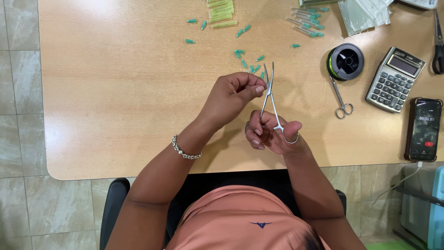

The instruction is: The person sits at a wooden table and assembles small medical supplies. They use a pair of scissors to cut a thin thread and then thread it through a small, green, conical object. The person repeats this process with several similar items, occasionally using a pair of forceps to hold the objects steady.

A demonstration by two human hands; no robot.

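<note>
Head view: right hand [274, 135] grips clamp [270, 97] by ring handles; left hand [233, 95] pinches clamp tip; green caps [252, 65] at 12 o'clock on worktop [115, 92].

Black-handled scissors [437, 44] at two o'clock are cut by the edge; whatever the left hand [232, 95] pinches is too small to tell

Table: light wood top [115, 92] with rounded corners — bright glare at its far edge
Floor: pale grey-green tiles [21, 139]
Seat: black chair [113, 203]
</note>
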